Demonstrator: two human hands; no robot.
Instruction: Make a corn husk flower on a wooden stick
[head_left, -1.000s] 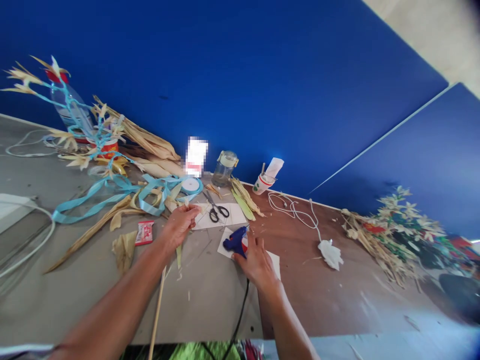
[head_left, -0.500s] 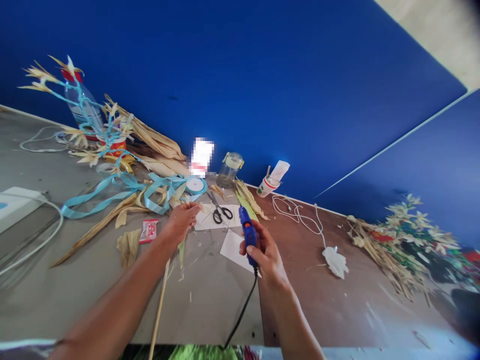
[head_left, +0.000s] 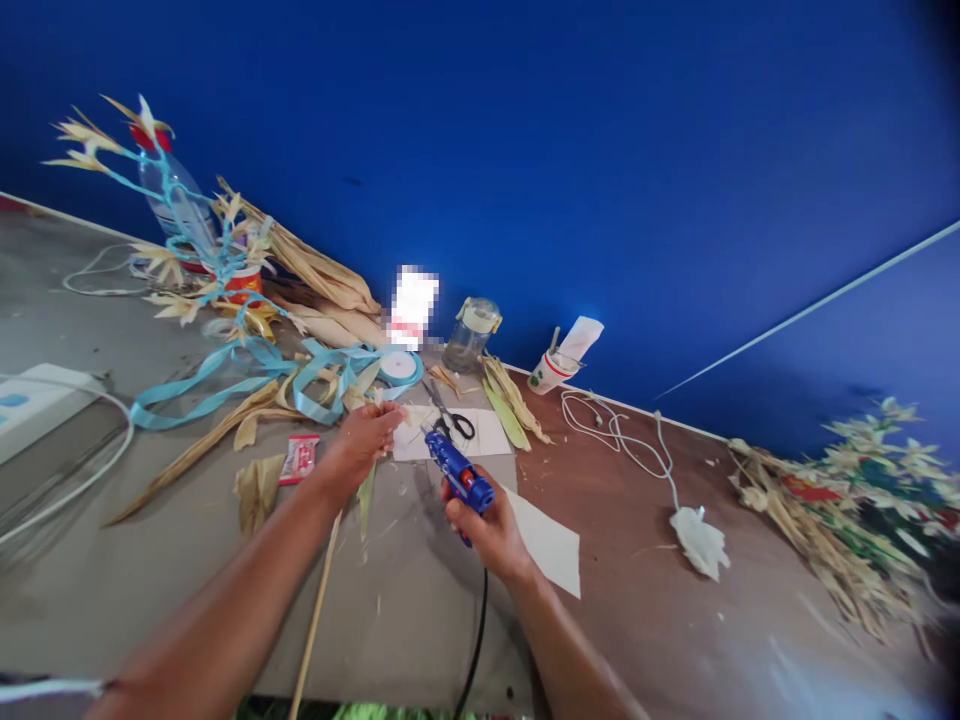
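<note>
My right hand is wrapped round a blue glue gun, its nozzle pointing up and left toward my left hand. A black cord trails down from it. The fingers of my left hand are pinched together on a small pale piece of dried husk, mostly hidden by the fingers. Just beyond the glue gun's tip, black-handled scissors lie on a white paper. Below my left wrist runs a thin stick; whether it touches the hand is hidden.
Light-blue ribbon with its spool, dried husks and a wrapped branch with husk flowers lie left. A lidded jar, paper cup and white cable stand behind. A flower bundle lies right.
My right hand has moved left and tilted the glue gun, bringing its nozzle closer to my left hand. My left hand stays pinched in nearly the same place. The view has shifted slightly.
</note>
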